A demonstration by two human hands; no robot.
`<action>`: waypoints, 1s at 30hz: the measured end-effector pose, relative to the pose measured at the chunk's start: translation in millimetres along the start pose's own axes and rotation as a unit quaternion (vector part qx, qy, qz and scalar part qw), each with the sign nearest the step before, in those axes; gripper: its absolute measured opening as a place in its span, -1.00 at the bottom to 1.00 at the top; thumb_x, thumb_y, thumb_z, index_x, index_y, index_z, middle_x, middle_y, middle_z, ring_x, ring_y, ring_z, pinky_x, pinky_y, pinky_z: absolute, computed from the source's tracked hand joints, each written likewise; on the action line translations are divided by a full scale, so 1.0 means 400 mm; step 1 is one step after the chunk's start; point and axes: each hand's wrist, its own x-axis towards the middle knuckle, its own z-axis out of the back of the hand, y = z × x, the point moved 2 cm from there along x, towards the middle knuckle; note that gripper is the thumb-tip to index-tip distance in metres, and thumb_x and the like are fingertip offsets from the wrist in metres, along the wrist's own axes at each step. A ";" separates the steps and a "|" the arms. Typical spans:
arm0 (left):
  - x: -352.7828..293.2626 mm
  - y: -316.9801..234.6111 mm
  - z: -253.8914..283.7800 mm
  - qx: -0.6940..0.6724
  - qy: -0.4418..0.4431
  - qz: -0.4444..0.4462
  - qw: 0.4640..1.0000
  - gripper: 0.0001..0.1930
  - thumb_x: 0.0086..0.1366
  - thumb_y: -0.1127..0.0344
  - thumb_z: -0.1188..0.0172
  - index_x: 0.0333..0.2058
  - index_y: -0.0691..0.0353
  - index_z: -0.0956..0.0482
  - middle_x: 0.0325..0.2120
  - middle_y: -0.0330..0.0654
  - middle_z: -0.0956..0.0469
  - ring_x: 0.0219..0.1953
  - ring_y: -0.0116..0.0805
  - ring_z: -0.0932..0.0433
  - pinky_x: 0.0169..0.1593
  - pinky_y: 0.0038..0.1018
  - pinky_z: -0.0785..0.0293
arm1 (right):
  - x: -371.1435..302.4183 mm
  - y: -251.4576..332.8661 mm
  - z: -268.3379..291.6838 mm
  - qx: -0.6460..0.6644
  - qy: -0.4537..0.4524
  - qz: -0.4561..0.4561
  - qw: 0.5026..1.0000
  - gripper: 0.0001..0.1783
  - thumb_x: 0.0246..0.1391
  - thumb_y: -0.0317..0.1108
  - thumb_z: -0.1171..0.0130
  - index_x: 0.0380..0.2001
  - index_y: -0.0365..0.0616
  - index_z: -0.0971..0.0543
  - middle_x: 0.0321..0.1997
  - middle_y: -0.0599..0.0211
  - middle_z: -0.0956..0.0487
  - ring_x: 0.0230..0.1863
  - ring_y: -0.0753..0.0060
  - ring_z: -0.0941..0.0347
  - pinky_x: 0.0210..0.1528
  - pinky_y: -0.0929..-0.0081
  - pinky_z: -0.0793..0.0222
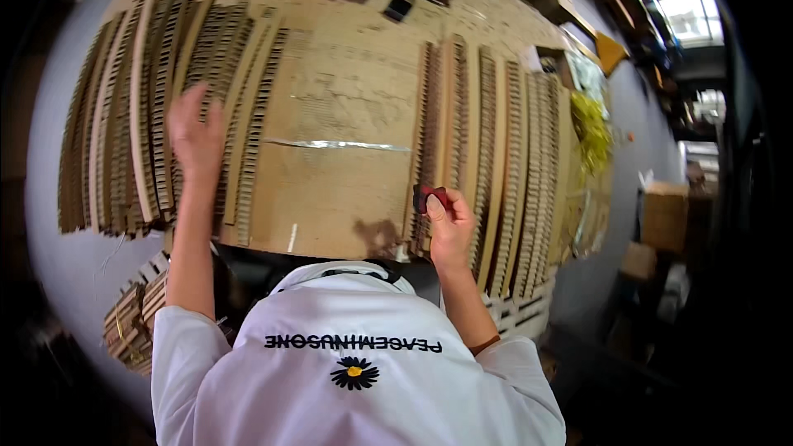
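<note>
My left hand (196,134) is over the left-hand rows of brown corrugated cardboard strips (159,107), its thumb apart from the fingers. Its fingertips are slightly blurred, and I cannot tell whether they touch a strip. Between the thumb and fingers of my right hand (451,230) is a small red-and-black object (429,198) whose exact kind is unclear. That hand is beside the inner edge of the right-hand rows of cardboard strips (486,157). A flat cardboard sheet (330,190) lies between the two groups, with a shiny strip of tape (339,144) across it.
A small dark box-shaped item (398,7) lies at the far side. Yellow stringy material (590,132) hangs at the right edge near clear plastic (585,74). Bundled cardboard pieces (132,322) sit low on the left. Cardboard boxes (663,216) stand off to the right.
</note>
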 end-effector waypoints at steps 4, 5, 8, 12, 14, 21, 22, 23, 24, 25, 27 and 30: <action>-0.250 -0.223 -0.202 -0.265 0.384 0.172 0.867 -0.59 0.39 0.14 -0.22 0.07 0.29 -0.59 -0.11 0.00 -0.67 -0.05 -0.19 -0.65 0.04 -0.32 -0.55 | -0.045 0.081 0.085 -0.095 -0.101 0.059 0.989 -0.82 0.29 -0.38 -0.23 -0.13 -0.25 -0.60 -0.20 0.46 -0.62 -0.18 0.63 -0.48 -0.04 0.61 -0.41; -0.329 -0.275 -0.245 -0.300 0.470 0.179 0.811 -0.49 0.39 0.01 -0.22 0.12 0.31 -0.56 -0.07 0.01 -0.67 0.00 -0.19 -0.65 0.06 -0.33 -0.56 | -0.087 0.058 0.073 -0.113 -0.131 0.088 0.981 -0.83 0.29 -0.38 -0.23 -0.13 -0.25 -0.60 -0.20 0.45 -0.62 -0.18 0.63 -0.48 -0.03 0.60 -0.42; -0.459 -0.446 -0.304 -0.445 0.517 0.254 0.686 -0.23 0.40 -0.08 -0.21 0.29 0.49 -0.29 0.09 0.16 -0.56 0.06 -0.11 -0.62 0.10 -0.30 -0.54 | -0.067 0.030 0.147 -0.150 -0.150 0.069 0.975 -0.85 0.29 -0.40 -0.22 -0.15 -0.25 -0.59 -0.19 0.43 -0.62 -0.18 0.64 -0.49 -0.03 0.60 -0.43; -0.519 -0.514 -0.368 -0.454 0.520 0.248 0.679 -0.17 0.42 -0.22 -0.11 0.37 0.36 -0.19 0.08 -0.03 -0.50 -0.01 -0.25 -0.52 0.07 -0.37 -0.48 | -0.044 -0.020 0.091 -0.134 -0.101 0.075 0.983 -0.86 0.27 -0.44 -0.24 -0.15 -0.25 -0.59 -0.21 0.45 -0.62 -0.19 0.65 -0.50 -0.05 0.62 -0.44; -0.520 -0.502 -0.384 -0.469 0.527 0.290 0.646 -0.14 0.43 -0.28 -0.05 0.37 0.38 -0.19 0.11 -0.04 -0.48 0.07 -0.22 -0.50 0.12 -0.35 -0.47 | -0.048 -0.019 0.047 -0.120 -0.082 0.050 0.988 -0.85 0.27 -0.45 -0.24 -0.14 -0.27 -0.60 -0.19 0.42 -0.63 -0.18 0.65 -0.51 -0.03 0.62 -0.44; -0.474 -0.389 -0.321 -0.533 0.440 0.361 0.626 -0.11 0.42 -0.27 -0.07 0.35 0.50 -0.21 0.25 0.07 -0.40 0.30 -0.18 -0.34 0.38 -0.35 -0.19 | -0.018 0.001 0.059 -0.026 -0.136 0.109 0.984 -0.86 0.31 -0.42 -0.19 -0.17 -0.27 -0.59 -0.18 0.39 -0.63 -0.20 0.62 -0.49 -0.03 0.60 -0.41; -0.466 -0.385 -0.302 -0.537 0.438 0.334 0.639 -0.10 0.41 -0.26 -0.10 0.35 0.51 -0.21 0.26 0.08 -0.39 0.31 -0.16 -0.34 0.38 -0.34 -0.19 | 0.000 -0.008 0.087 -0.036 -0.136 0.110 0.984 -0.86 0.33 -0.41 -0.19 -0.17 -0.27 -0.59 -0.18 0.39 -0.63 -0.20 0.62 -0.49 -0.03 0.61 -0.41; -0.470 -0.347 -0.325 -0.498 0.405 0.358 0.678 -0.12 0.34 -0.11 -0.27 0.34 0.54 -0.20 0.24 0.16 -0.41 0.33 -0.08 -0.35 0.38 -0.31 -0.22 | 0.030 -0.005 0.060 0.045 -0.124 0.109 0.985 -0.84 0.29 -0.36 -0.27 -0.20 -0.24 -0.62 -0.25 0.46 -0.63 -0.24 0.65 -0.48 -0.09 0.62 -0.41; -0.488 -0.340 -0.349 -0.470 0.406 0.323 0.714 -0.18 0.35 -0.02 -0.27 0.32 0.53 -0.22 0.21 0.13 -0.45 0.26 -0.11 -0.41 0.34 -0.31 -0.28 | 0.061 -0.042 0.095 0.007 -0.116 0.096 0.989 -0.82 0.28 -0.32 -0.30 -0.23 -0.24 -0.63 -0.27 0.46 -0.63 -0.24 0.64 -0.48 -0.09 0.62 -0.41; -0.497 -0.317 -0.371 -0.434 0.399 0.290 0.754 -0.24 0.35 0.06 -0.27 0.30 0.52 -0.24 0.17 0.10 -0.49 0.20 -0.14 -0.46 0.29 -0.32 -0.33 | 0.081 -0.072 0.090 -0.007 -0.091 0.080 0.993 -0.80 0.27 -0.30 -0.31 -0.22 -0.23 -0.64 -0.26 0.47 -0.63 -0.24 0.64 -0.48 -0.09 0.62 -0.41; -0.502 -0.260 -0.378 -0.388 0.388 0.260 0.794 -0.36 0.29 0.29 -0.28 0.24 0.51 -0.31 0.06 0.12 -0.58 0.09 -0.09 -0.57 0.19 -0.29 -0.44 | 0.068 -0.129 0.006 -0.015 -0.070 0.048 0.996 -0.78 0.25 -0.27 -0.33 -0.22 -0.21 -0.64 -0.25 0.49 -0.63 -0.24 0.65 -0.47 -0.08 0.61 -0.41; -0.488 -0.230 -0.324 -0.308 0.325 0.260 0.856 -0.39 0.29 0.30 -0.26 0.24 0.49 -0.34 0.08 0.21 -0.56 0.14 -0.01 -0.56 0.22 -0.27 -0.43 | 0.055 -0.240 -0.102 -0.002 0.024 -0.002 1.000 -0.79 0.25 -0.30 -0.32 -0.17 -0.21 -0.64 -0.21 0.46 -0.65 -0.19 0.63 -0.51 -0.01 0.58 -0.42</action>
